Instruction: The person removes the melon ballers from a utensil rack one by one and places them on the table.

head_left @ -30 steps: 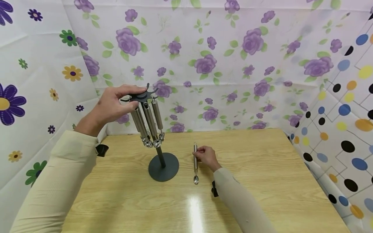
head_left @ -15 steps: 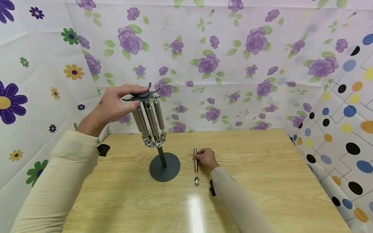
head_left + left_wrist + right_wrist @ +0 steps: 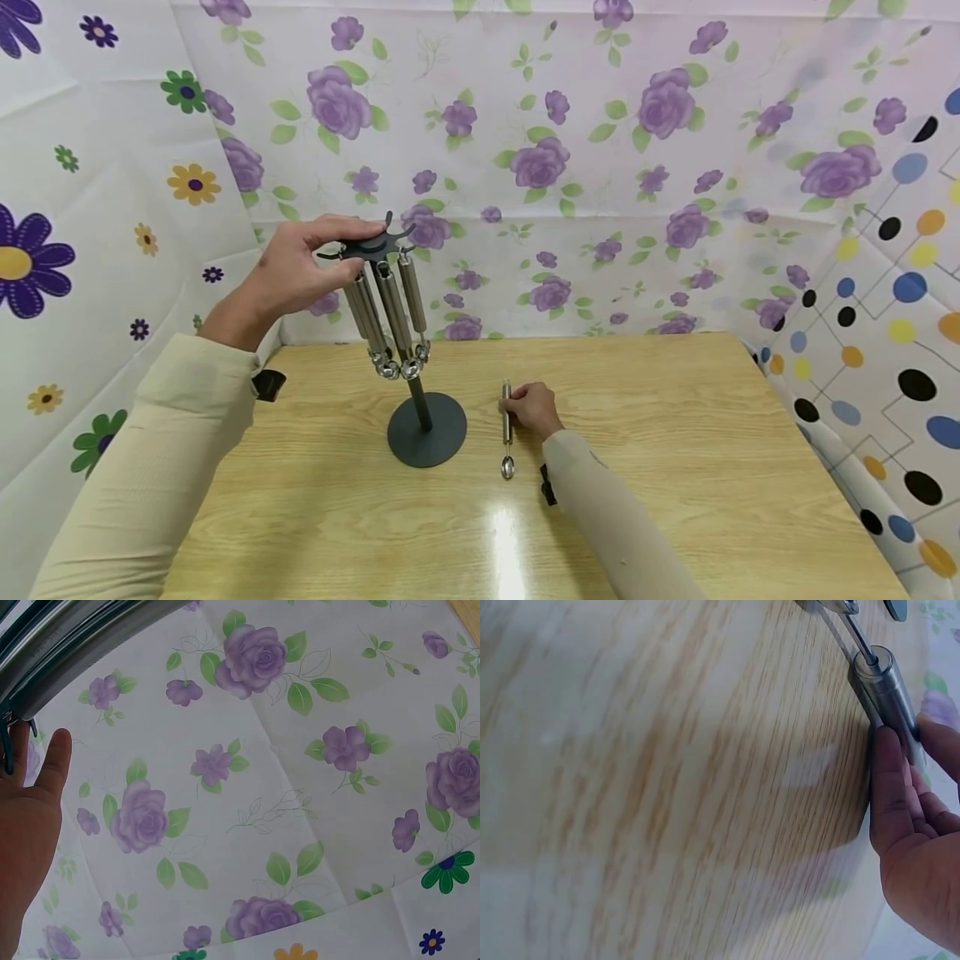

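My left hand point(image 3: 296, 258) grips the dark hooked top point(image 3: 372, 244) of a utensil stand, thumb in front and fingers over it. Below the hooks hang several metal utensils point(image 3: 393, 312) with thick round handles and small shiny scoop heads. To the right of the stand's round base point(image 3: 427, 433), my right hand point(image 3: 536, 410) pinches a small metal scoop point(image 3: 507, 437) by its handle. The scoop's oval head points toward me, close over the table. In the right wrist view, thumb and fingers hold the cylindrical handle point(image 3: 889, 690) from either side.
A light wooden table point(image 3: 660, 467) lies under everything. Floral cloth point(image 3: 540, 167) rises behind it, with a daisy-patterned cloth point(image 3: 97, 208) on the left and a dotted one point(image 3: 900, 333) on the right. A bright reflection shines on the tabletop in front.
The right hand and the handle end of the scoop have come slightly toward me. My left hand keeps its hold on the stand, and the whole head view has shifted a little.
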Tool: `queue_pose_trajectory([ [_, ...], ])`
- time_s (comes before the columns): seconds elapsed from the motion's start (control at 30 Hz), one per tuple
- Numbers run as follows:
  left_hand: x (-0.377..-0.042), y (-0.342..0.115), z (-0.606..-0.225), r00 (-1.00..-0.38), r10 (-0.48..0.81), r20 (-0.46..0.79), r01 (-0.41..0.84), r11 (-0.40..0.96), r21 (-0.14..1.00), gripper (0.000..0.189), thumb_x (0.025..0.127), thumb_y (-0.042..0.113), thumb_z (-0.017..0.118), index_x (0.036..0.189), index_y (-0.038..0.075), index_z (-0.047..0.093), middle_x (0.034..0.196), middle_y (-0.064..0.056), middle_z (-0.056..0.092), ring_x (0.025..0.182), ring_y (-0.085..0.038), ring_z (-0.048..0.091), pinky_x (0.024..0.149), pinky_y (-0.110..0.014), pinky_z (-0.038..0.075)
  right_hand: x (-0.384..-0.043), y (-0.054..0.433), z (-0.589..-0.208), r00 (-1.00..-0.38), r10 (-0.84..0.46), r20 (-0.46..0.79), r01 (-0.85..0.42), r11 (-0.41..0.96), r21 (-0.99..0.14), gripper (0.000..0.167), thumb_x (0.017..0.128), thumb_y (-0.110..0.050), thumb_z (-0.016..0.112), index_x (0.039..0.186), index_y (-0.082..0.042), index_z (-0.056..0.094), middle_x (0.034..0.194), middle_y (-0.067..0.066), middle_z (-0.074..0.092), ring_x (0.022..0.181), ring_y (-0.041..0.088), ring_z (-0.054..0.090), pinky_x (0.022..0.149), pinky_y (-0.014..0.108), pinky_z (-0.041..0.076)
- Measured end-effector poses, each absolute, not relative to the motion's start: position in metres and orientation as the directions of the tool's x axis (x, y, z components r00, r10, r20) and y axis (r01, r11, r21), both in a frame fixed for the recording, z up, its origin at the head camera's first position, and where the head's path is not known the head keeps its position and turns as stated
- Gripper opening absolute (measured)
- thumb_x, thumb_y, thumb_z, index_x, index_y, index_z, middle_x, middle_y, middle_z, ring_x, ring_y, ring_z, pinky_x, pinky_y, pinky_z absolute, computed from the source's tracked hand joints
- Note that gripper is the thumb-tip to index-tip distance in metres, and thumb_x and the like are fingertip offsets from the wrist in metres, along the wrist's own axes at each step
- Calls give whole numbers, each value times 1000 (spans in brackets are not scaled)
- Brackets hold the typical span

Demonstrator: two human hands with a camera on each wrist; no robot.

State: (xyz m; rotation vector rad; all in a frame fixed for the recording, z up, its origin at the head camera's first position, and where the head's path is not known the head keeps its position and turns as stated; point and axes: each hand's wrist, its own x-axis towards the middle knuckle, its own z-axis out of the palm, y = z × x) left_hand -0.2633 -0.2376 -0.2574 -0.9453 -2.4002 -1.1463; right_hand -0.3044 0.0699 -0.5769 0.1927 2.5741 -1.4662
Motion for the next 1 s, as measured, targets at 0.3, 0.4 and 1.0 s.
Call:
queue_pose_trajectory([
  [0.3, -263, -239, -253, -754, 437, 491, 657, 490, 573, 41, 89, -2, 65, 129, 4, 67, 132, -17, 62, 122, -17, 56, 93, -20, 41, -300, 70, -573, -980, 29, -196, 179, 559, -809, 19, 90, -18, 77, 86, 0, 72, 77, 8, 70, 65, 17, 66, 59, 29, 53],
  [0.4, -262, -239, -246, -780, 449, 436, 625, 517, 586, 39, 93, 4, 66, 131, 4, 66, 135, -18, 60, 129, -29, 52, 98, -25, 41, -299, 76, -560, -980, 33, -195, 179, 562, -808, 23, 93, -20, 74, 94, 3, 71, 84, 11, 70, 73, 22, 68, 64, 31, 54],
  [1.0, -269, -233, -225, -774, 490, 400, 632, 577, 517, 22, 92, 6, 73, 113, 6, 77, 119, -16, 70, 94, 7, 62, 69, -17, 46, -300, 90, -475, -990, -132, 52, -112, 505, -856, 35, 97, -30, 70, 109, 2, 72, 95, 15, 72, 80, 24, 70, 68, 35, 56],
])
